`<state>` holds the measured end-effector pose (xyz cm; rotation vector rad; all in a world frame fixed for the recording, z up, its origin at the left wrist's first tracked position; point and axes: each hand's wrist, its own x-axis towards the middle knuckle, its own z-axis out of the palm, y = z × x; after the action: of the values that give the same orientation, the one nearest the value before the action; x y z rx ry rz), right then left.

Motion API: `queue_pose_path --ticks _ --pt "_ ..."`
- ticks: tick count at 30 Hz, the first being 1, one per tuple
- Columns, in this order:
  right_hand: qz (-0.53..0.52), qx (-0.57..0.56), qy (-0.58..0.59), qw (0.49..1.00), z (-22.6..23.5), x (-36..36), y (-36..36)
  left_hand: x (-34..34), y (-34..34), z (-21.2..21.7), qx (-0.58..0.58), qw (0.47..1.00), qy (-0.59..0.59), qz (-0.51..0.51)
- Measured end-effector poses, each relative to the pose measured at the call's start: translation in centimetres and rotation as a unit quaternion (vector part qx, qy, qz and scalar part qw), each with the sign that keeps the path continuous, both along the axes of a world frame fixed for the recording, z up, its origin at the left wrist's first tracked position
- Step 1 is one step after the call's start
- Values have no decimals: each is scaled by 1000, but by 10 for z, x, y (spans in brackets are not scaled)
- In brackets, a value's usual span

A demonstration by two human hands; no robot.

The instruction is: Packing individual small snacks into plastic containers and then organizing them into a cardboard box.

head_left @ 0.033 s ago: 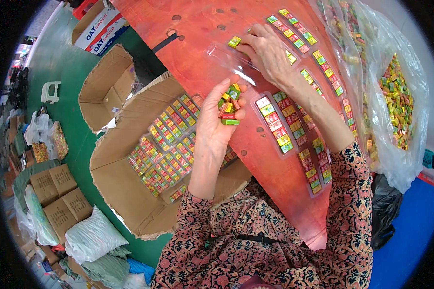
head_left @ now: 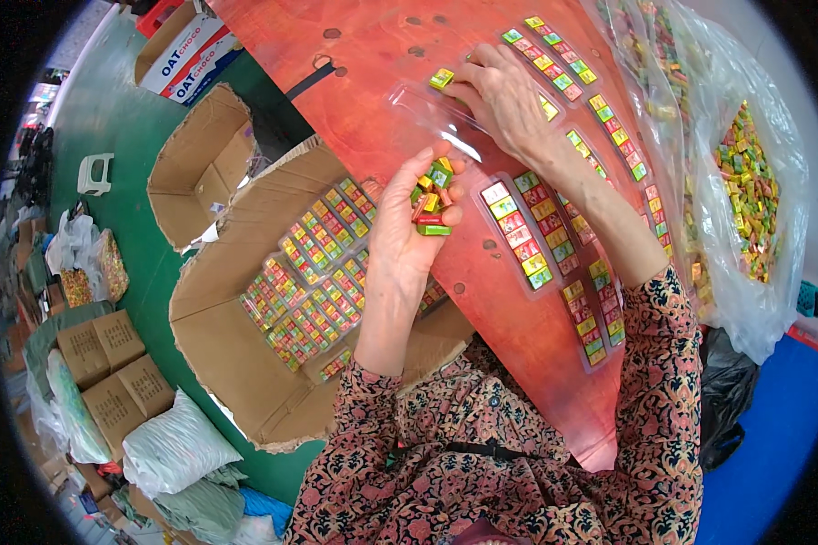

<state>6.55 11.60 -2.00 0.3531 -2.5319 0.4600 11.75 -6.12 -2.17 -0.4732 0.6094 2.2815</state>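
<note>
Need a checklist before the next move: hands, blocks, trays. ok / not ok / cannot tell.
1. Left hand stocked: ok, small coloured blocks cupped in it.
2. Right hand gripping the yellow-green block: cannot tell, fingertips beside it.
3. Clear tray fully visible: not ok, right hand covers part.
4. Filled strip flat on red table: ok.
5. Blocks in plastic bag: ok, many showing.

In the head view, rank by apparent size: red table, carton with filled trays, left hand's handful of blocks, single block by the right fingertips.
Largest to smallest:
1. Table
2. Carton
3. Blocks in left hand
4. Single block by right hand
</note>
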Motion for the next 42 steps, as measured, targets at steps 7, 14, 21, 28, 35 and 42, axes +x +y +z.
queue_pose_path --ticks 7,14,21,28,35,42 --pt "-37 -18 -32 999 1 -3 -3 1 2 3 3 1000 -3 0" --pt "-17 8 -16 1000 0 -7 0 1 2 4 -5 1000 -5 2" --pt "13 -3 -27 1000 5 -5 2 1 2 4 -14 1000 -7 4" --pt "38 55 -36 997 -5 -4 2 1 -1 2 6 1000 -7 4" --pt "74 41 27 996 -1 -3 5 1 1 1 8 1000 -10 7" --pt "-4 -24 -11 1000 29 7 42 -1 -3 0 25 1000 2 -2"
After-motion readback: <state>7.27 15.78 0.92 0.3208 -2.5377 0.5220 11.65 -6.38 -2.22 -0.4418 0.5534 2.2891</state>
